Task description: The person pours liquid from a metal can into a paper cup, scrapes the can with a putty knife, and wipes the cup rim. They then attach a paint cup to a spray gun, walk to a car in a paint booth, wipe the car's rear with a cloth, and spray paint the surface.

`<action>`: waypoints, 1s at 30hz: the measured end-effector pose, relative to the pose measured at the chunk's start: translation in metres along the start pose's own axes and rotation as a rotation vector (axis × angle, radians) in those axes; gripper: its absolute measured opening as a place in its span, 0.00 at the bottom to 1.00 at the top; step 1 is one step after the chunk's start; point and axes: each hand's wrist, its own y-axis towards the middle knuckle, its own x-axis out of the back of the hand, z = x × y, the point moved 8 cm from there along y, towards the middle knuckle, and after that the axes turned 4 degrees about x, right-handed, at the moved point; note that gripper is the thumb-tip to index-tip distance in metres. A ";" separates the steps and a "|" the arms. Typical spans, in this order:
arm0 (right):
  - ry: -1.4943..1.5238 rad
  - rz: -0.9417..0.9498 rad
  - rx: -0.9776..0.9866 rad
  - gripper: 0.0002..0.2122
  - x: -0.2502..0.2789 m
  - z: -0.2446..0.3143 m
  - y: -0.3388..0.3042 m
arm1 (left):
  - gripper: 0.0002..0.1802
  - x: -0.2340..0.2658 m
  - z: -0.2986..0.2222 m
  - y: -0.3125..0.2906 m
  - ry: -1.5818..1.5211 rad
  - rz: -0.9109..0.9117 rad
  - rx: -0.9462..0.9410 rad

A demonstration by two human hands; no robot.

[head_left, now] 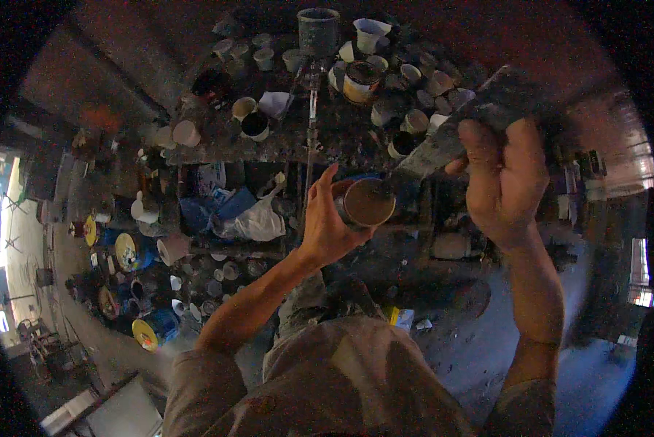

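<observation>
My left hand (pixel 327 222) is wrapped round a round cup (pixel 370 204) with brownish contents or a brown inside, held tilted in front of my body. Higher up and to the right, my right hand (pixel 503 171) has its fingers curled over a grey, stained thing with a straight edge (pixel 432 153). Its kind is hard to make out in the dark. This grey thing slants down to the left, and its lower end comes close to the cup's rim; whether they touch I cannot tell.
A dark bench top (pixel 217 149) ahead carries many used cups, a stained can (pixel 361 81) and a large grey pot (pixel 318 33). Below it, a shelf holds crumpled clear plastic (pixel 257 222). Tins with yellow lids (pixel 146 333) and loose cups crowd the floor at left.
</observation>
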 end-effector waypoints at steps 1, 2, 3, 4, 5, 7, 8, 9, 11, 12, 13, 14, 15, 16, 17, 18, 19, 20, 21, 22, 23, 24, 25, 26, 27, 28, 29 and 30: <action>-0.002 -0.006 -0.013 0.07 -0.001 0.000 -0.002 | 0.67 0.001 0.000 0.001 0.042 0.000 -0.022; -0.004 -0.010 -0.024 0.06 -0.002 0.000 -0.004 | 0.67 0.000 0.000 0.002 0.046 0.006 -0.028; -0.008 -0.020 -0.041 0.06 -0.002 0.000 -0.006 | 0.67 0.000 0.001 0.002 0.051 0.011 -0.033; 0.017 -0.026 -0.066 0.06 -0.003 0.000 -0.008 | 0.68 0.001 0.001 0.002 0.066 0.007 -0.040; 0.041 -0.038 -0.095 0.06 -0.005 0.001 -0.009 | 0.68 0.001 0.003 0.003 0.044 0.017 -0.024; 0.078 -0.051 -0.125 0.06 -0.006 0.004 -0.010 | 0.67 0.002 0.004 0.002 0.013 0.026 -0.023; 0.088 -0.054 -0.128 0.06 -0.006 0.007 -0.009 | 0.67 0.003 0.006 0.003 0.014 0.034 -0.011; 0.096 -0.056 -0.132 0.06 -0.006 0.010 -0.008 | 0.67 0.003 0.005 0.003 0.010 0.046 -0.029; 0.087 -0.111 -0.104 0.06 0.003 0.018 -0.003 | 0.67 0.004 0.003 0.002 0.037 0.065 -0.071; 0.105 -0.141 -0.082 0.06 0.008 0.021 0.000 | 0.67 0.005 0.002 0.002 0.068 0.070 -0.095; 0.089 -0.163 -0.054 0.06 0.012 0.026 0.003 | 0.67 0.006 0.001 0.001 0.105 0.063 -0.122; 0.097 -0.188 -0.017 0.06 0.016 0.029 0.005 | 0.67 0.005 0.003 0.001 0.045 0.086 -0.098; 0.087 -0.211 -0.017 0.06 0.020 0.030 0.007 | 0.67 0.005 0.005 0.001 -0.010 0.097 -0.076; 0.081 -0.180 0.025 0.06 0.018 0.034 0.008 | 0.68 0.005 0.008 0.001 -0.063 0.107 -0.053; 0.058 -0.147 0.029 0.06 0.015 0.034 0.010 | 0.68 0.005 0.008 0.001 -0.078 0.109 -0.064; 0.036 -0.114 0.032 0.07 0.012 0.033 0.010 | 0.68 0.006 0.008 0.001 -0.093 0.109 -0.074; -0.009 -0.117 0.045 0.06 0.010 0.032 0.010 | 0.68 0.006 0.009 0.001 -0.111 0.112 -0.076; -0.055 -0.119 0.058 0.06 0.008 0.030 0.009 | 0.67 0.008 0.008 0.002 -0.060 0.094 -0.110; -0.099 -0.121 0.072 0.06 0.005 0.028 0.008 | 0.67 0.009 0.007 0.003 -0.011 0.078 -0.137; -0.100 -0.105 0.064 0.06 0.001 0.025 0.007 | 0.67 0.011 0.006 0.004 0.042 0.055 -0.168; -0.099 -0.088 0.056 0.06 -0.002 0.021 0.007 | 0.67 0.010 0.008 0.005 0.028 0.071 -0.152; -0.078 -0.100 0.022 0.07 -0.002 0.016 0.005 | 0.66 0.011 0.009 0.007 0.018 0.081 -0.141; -0.062 -0.092 -0.002 0.07 -0.004 0.012 0.004 | 0.66 0.011 0.010 0.009 0.009 0.091 -0.131; -0.025 -0.114 -0.051 0.06 -0.004 0.007 0.001 | 0.66 0.012 0.010 0.010 0.020 0.086 -0.138; 0.011 -0.135 -0.101 0.06 -0.005 0.004 -0.002 | 0.65 0.013 0.009 0.011 0.031 0.081 -0.145; 0.039 -0.134 -0.141 0.06 -0.006 0.000 -0.004 | 0.65 0.014 0.008 0.011 0.041 0.076 -0.152; 0.066 -0.134 -0.181 0.06 -0.009 -0.002 -0.006 | 0.65 0.014 0.008 0.012 0.026 0.077 -0.138; 0.094 -0.135 -0.221 0.06 -0.011 -0.004 -0.007 | 0.65 0.015 0.009 0.013 0.011 0.078 -0.125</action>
